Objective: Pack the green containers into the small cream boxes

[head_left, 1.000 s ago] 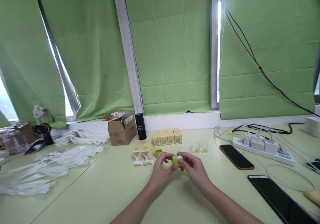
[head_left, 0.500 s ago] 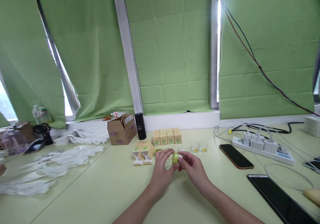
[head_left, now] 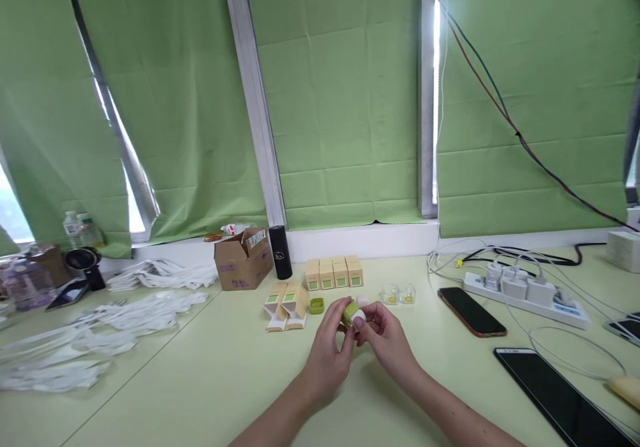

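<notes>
Between the fingertips of both my hands is a small green case with a white round part (head_left: 353,314). My left hand (head_left: 327,348) is closed on its green side. With thumb and fingers my right hand (head_left: 389,340) pinches it by the white part; some fingertips are hidden. Just beyond my left hand, an open green square case piece (head_left: 317,306) lies on the table. A small pale pink piece (head_left: 362,300) shows behind my fingers. Two clear round containers with yellow centres (head_left: 398,294) sit to the right.
Several small tan boxes (head_left: 334,273) stand in a row behind, with two opened ones (head_left: 287,306) on the left. A cardboard box (head_left: 243,260) and a black cylinder (head_left: 281,252) stand farther back. White straps (head_left: 125,324) lie left; phones (head_left: 473,312) and a power strip (head_left: 525,297) lie right.
The green case has turned in my fingers, so its white part now faces me. My left hand has shifted slightly, uncovering the green piece on the table.
</notes>
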Action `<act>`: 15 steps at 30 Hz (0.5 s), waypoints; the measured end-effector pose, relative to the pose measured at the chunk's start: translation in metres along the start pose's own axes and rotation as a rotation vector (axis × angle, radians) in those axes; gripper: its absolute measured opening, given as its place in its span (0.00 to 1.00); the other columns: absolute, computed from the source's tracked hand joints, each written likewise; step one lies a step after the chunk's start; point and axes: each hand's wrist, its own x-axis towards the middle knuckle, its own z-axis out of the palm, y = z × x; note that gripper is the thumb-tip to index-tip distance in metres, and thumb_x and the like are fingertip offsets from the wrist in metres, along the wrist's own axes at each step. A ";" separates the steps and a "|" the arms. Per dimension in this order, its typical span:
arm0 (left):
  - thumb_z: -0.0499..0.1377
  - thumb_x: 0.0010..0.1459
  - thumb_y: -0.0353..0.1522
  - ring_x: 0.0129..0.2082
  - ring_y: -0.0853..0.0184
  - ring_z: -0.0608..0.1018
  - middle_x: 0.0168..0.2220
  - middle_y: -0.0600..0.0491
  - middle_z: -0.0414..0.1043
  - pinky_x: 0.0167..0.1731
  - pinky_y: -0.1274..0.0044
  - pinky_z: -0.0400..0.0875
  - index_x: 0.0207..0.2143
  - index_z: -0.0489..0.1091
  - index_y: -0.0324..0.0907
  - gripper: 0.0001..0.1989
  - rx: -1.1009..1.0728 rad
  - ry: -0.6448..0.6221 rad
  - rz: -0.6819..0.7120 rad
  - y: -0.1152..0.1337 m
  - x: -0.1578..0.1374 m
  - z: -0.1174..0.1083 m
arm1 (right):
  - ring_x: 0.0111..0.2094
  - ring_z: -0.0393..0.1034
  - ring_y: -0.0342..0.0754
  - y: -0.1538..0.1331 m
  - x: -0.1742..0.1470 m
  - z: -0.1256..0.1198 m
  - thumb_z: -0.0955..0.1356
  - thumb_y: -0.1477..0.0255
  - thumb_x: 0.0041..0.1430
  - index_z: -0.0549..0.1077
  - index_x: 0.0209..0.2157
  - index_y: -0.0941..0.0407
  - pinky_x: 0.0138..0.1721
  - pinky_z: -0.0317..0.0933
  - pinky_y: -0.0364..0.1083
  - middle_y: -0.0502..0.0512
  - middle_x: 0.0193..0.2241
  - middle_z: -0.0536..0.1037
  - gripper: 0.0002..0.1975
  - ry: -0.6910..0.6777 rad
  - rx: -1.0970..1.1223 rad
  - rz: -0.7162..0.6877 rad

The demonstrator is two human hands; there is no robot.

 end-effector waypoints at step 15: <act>0.68 0.54 0.44 0.24 0.74 0.68 0.30 0.53 0.72 0.26 0.79 0.63 0.50 0.75 0.38 0.26 -0.530 -0.014 -0.303 0.012 0.016 0.004 | 0.36 0.79 0.47 -0.002 -0.007 -0.016 0.62 0.79 0.64 0.69 0.53 0.51 0.31 0.73 0.45 0.61 0.56 0.73 0.18 -0.045 -1.000 -0.629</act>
